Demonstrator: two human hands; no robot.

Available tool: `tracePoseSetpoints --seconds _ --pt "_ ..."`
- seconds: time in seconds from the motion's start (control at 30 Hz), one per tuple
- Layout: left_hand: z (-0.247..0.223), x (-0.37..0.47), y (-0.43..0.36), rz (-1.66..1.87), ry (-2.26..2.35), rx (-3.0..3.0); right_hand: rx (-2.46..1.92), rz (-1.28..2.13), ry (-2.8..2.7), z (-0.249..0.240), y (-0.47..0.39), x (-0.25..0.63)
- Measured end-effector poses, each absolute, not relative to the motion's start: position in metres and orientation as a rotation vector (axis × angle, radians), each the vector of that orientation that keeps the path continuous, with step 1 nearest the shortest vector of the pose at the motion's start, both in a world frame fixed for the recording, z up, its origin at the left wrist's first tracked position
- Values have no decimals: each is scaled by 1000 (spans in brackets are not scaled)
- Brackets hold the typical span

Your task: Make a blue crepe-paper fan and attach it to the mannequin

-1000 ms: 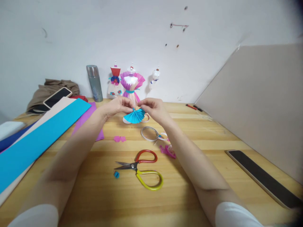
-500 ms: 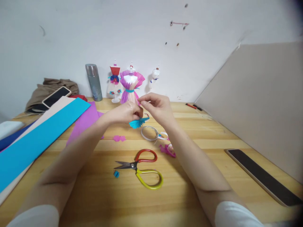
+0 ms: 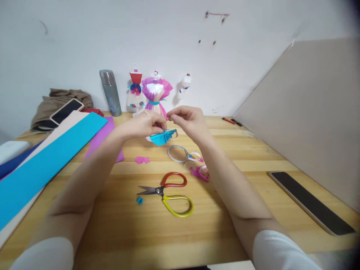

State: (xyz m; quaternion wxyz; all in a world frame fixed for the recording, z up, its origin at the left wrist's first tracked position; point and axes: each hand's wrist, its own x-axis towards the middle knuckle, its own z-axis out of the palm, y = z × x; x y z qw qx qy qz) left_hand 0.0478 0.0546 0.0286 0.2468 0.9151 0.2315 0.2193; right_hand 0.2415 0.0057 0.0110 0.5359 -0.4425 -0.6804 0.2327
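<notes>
My left hand (image 3: 149,123) pinches a pleated blue paper fan (image 3: 162,138), which hangs spread below the fingertips. Close on its right, my right hand (image 3: 188,119) has thumb and forefinger pressed together; whatever they hold is too small to name. Behind the hands stands a small dress form in a purple and pink paper dress (image 3: 154,90). Rings of tape (image 3: 178,153) and crumpled pink paper (image 3: 199,173) lie below the right hand. Nearer me are scissors (image 3: 159,191) with one red and one yellow handle, blades parted, beside a small blue scrap (image 3: 140,200).
Blue paper (image 3: 56,157) and other coloured sheets cover the left side, with a phone (image 3: 67,111) and brown cloth behind. A flask (image 3: 110,93) and two more figures stand by the wall. A dark flat device (image 3: 311,202) lies at right.
The view has tilted down slightly. The blue fan is more fully visible below my left hand, whose fingers have shifted a little. A white edge has appeared at the bottom.
</notes>
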Motion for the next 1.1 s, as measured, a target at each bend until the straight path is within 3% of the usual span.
tracePoseSetpoints --seconds 0.43,0.67,0.9,1.1 --pt "41 21 58 655 666 2116 -1028 793 -1516 0 11 238" --pt "72 -44 56 732 753 2113 -1282 879 -1296 -41 57 253" --pt "78 -50 47 795 700 2097 -1339 1104 -1486 -81 86 228" --pt "80 -28 40 662 578 2210 -1345 1040 -1674 -87 94 194"
